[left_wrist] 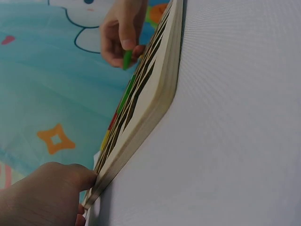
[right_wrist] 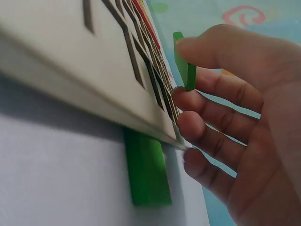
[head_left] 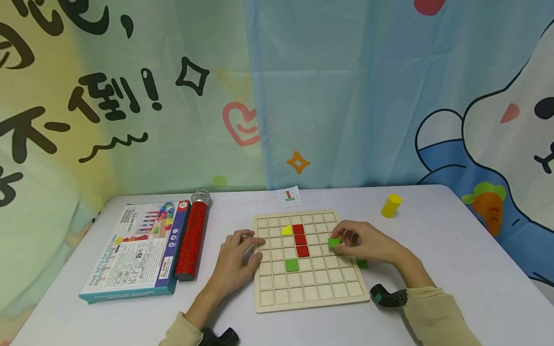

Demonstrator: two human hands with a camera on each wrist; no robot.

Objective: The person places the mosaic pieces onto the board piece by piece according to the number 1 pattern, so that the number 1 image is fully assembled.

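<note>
A wooden grid board lies on the table between both hands. My left hand rests at its left edge, with the thumb touching the rim. Over the board's right side, my right hand pinches a thin green square tile between thumb and fingers. On the grid are a yellow tile, a column of three red tiles and a green tile below them to the left. Another green block is on the table by the board's right edge, partly hidden by it.
Behind the board lies a small card printed with a coloured grid pattern. A yellow cylinder stands at the back right. To the left are a flat printed box and a red glittery microphone. A printed curtain hangs behind the table.
</note>
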